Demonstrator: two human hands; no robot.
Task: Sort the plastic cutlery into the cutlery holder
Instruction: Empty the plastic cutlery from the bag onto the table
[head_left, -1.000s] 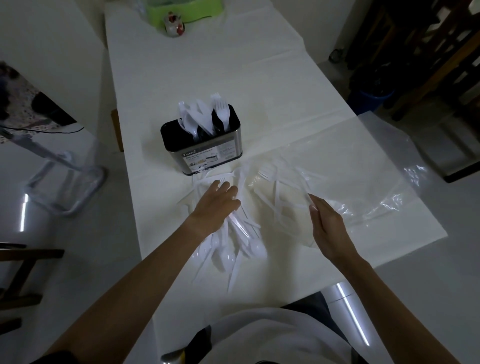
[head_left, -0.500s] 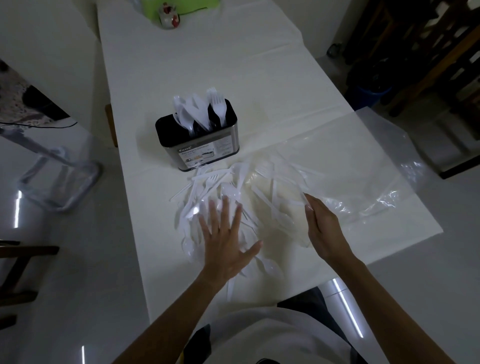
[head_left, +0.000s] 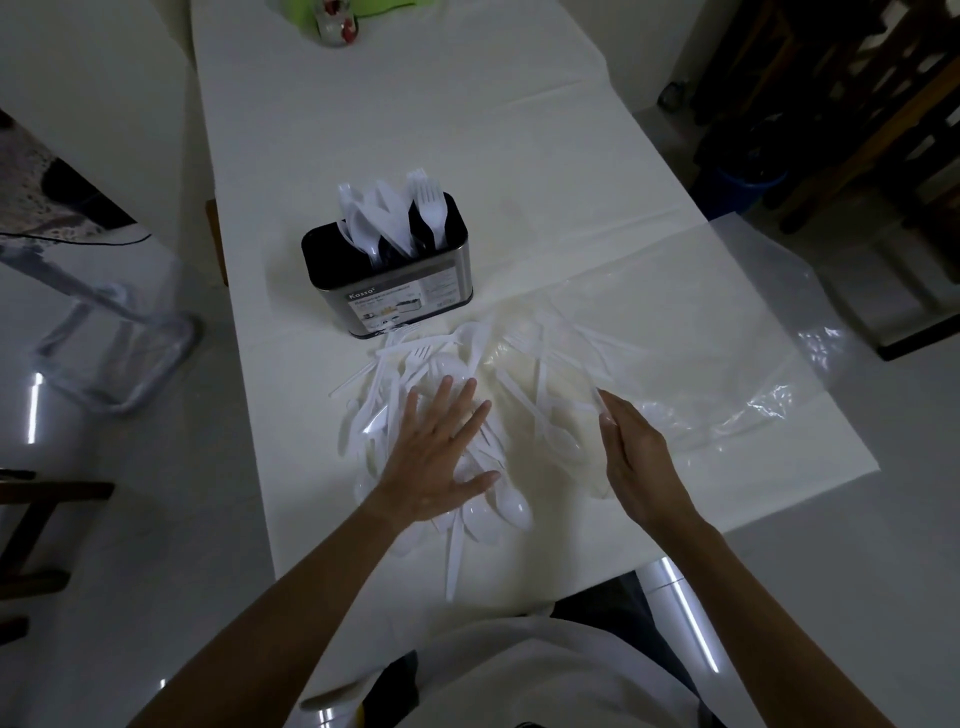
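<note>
My left hand (head_left: 436, 457) lies flat, fingers spread wide, pressing on the loose heap of white plastic cutlery (head_left: 382, 387) at centre frame, on the white-clothed table (head_left: 415, 114). My right hand (head_left: 636, 460) is just right of it, fingers straight and close together, set on edge at the near side of the clear plastic bag (head_left: 701, 353). It grips nothing I can see; the thumb is hidden. The rectangular steel cutlery holder with black lining (head_left: 410, 296) stands upright just above the heap, apart from both hands. Some pieces already stand in it: white forks (head_left: 428, 205) at its right end, and a bunch of white spoons or knives (head_left: 366, 218) further left, too overlapped to tell apart. More cutlery shows through the bag (head_left: 545, 374). My judgement is that we are early on: a small share is sorted, while the bulk lies mixed on the cloth and in the bag.
</note>
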